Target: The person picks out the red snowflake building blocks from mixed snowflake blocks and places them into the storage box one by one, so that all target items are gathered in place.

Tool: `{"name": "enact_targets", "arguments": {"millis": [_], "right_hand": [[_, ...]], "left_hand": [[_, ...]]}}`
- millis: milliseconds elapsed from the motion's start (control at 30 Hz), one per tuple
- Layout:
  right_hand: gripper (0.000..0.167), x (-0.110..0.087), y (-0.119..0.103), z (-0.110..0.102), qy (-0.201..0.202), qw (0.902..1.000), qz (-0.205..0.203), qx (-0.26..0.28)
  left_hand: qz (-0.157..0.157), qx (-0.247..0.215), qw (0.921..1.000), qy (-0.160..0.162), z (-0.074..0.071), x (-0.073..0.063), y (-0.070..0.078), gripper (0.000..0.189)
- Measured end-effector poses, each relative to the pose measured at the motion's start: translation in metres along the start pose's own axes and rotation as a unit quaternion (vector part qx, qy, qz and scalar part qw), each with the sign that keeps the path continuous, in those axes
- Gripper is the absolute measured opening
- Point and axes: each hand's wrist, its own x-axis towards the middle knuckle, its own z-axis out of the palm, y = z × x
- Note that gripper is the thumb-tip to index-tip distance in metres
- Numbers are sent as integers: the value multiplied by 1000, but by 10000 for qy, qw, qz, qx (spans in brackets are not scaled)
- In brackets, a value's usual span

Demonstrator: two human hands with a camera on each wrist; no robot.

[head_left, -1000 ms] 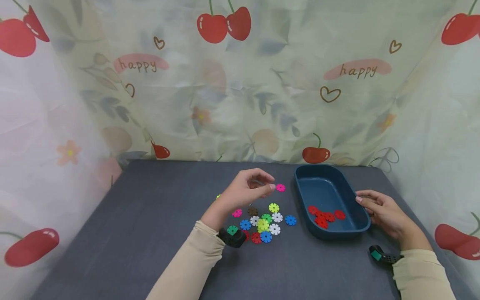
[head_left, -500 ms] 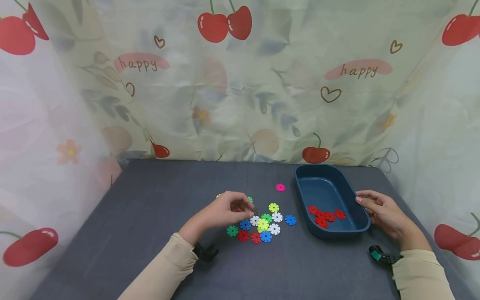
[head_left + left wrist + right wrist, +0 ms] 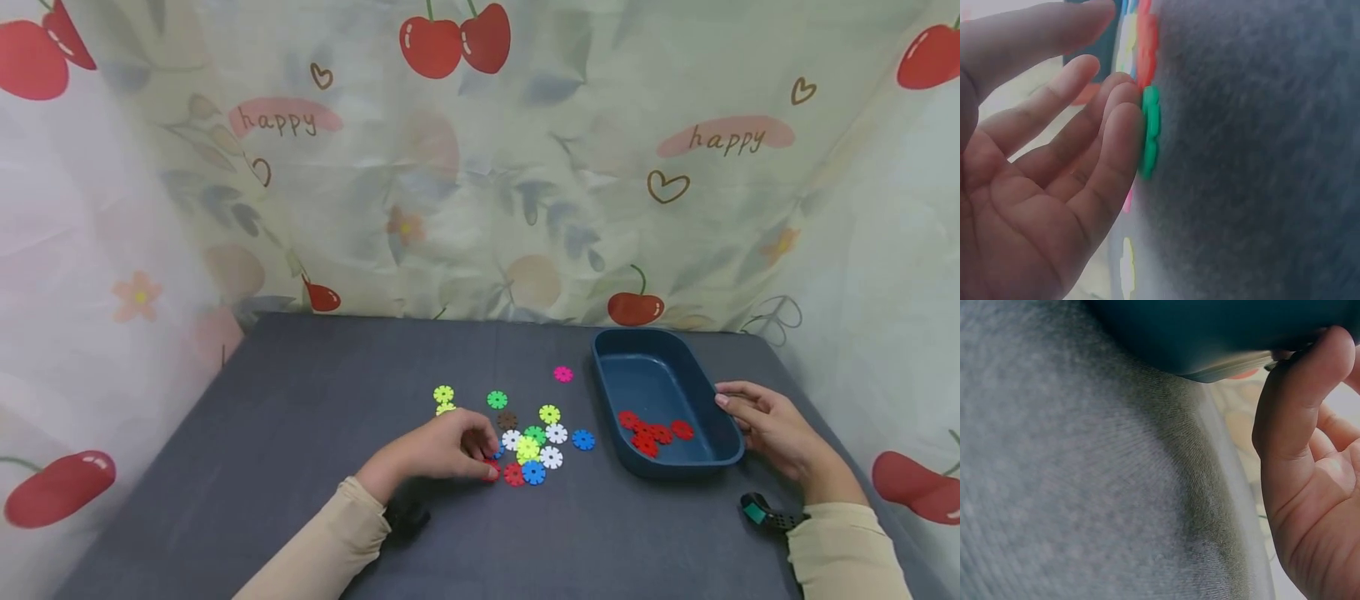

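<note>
In the head view my left hand (image 3: 450, 446) is low over the near left of a cluster of notched plastic discs, its fingertips right at a red disc (image 3: 491, 472). Thumb and index finger stand apart in the left wrist view, where a green disc (image 3: 1150, 132) lies against the lower fingers and the red disc (image 3: 1147, 50) shows beyond. My right hand (image 3: 772, 429) grips the right rim of a blue tub (image 3: 600, 392) with thumb and fingers. Several red discs (image 3: 647, 442) lie inside the tub, toward its near end.
White (image 3: 551, 457), blue (image 3: 583, 440), brown (image 3: 507, 420), yellow (image 3: 443, 393) and green (image 3: 497, 400) discs lie on the dark grey tabletop (image 3: 330, 375). A pink disc (image 3: 563, 374) sits apart near the tub. A printed curtain (image 3: 480, 208) encloses the back and sides.
My left hand has come from beside the pink disc back to the left, then nearer me and down to the red disc. My right hand keeps its place on the tub.
</note>
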Motion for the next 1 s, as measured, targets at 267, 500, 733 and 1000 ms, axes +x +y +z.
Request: {"name": "enact_targets", "arguments": {"millis": [267,500,733,1000], "right_hand": [[15,0,-5,-1,-47,9999,-15,111],[15,1,1,-1,6,10000,50,-46],[16,1,3,-1,22,9998,79,-173],[16,-1,1,0,7,9999,-6,-116]], "left_hand": [[-80,209,9998,8,6,2,4,25],[-214,263,9994,-63,8,2,6,27],[-223,305,9993,-28,9,0,7,27],[-176,464,9988,0,9,0,8,23]]}}
